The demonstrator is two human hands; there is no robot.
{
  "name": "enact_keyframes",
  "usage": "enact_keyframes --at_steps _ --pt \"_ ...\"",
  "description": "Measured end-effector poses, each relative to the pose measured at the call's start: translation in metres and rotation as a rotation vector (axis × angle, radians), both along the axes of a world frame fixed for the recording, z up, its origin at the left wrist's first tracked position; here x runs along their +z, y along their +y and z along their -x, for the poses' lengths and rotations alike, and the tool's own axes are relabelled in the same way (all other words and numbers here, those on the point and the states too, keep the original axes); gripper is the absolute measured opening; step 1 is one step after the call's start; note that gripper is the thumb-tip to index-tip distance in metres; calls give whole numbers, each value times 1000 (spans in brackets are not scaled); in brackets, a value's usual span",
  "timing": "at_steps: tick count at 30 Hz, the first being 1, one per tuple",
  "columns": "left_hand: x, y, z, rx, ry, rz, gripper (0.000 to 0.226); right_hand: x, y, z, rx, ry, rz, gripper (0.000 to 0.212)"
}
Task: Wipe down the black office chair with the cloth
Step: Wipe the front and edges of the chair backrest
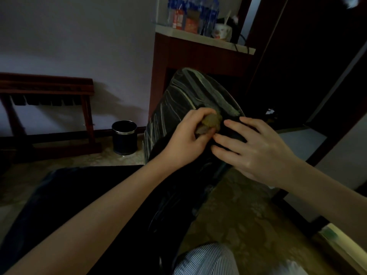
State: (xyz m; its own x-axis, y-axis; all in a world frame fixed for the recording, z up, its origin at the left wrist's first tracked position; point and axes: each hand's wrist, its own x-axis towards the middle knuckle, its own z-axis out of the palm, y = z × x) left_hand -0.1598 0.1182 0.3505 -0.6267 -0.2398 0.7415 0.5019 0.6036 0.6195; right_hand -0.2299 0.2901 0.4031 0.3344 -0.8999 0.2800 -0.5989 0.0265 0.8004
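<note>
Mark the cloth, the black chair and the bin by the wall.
Bunched yellow-brown cloth [214, 120]: head view, on the exposed part of the wad.
Glossy black office chair [184, 96]: head view, on the streaked backrest.
Round black waste bin with metal rim [124, 142]: head view, on its side wall.

The cloth [212, 122] is mostly buried inside the left grip [188, 139]. The chair [188, 96] dissolves into darkness towards lower centre. At the top edge, bottles [194, 12] are cropped and blurred, their labels unreadable.

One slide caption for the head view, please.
Left hand grips bunched cloth against the black chair; right hand rests flat beside it.
</note>
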Motion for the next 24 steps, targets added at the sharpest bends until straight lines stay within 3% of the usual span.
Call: enact_keyframes --at_steps 9,20,24 --pt "21 -57 93 282 -210 -61 32 2 -1 7 10 -5 -7 32" --pt "1 -5 17 12 -45 -11 35 2 0 3 -14 -24 -15 34" --pt "-7 4 2 21 1 -43 37 5 -1 -1 -24 -3 -39 33"
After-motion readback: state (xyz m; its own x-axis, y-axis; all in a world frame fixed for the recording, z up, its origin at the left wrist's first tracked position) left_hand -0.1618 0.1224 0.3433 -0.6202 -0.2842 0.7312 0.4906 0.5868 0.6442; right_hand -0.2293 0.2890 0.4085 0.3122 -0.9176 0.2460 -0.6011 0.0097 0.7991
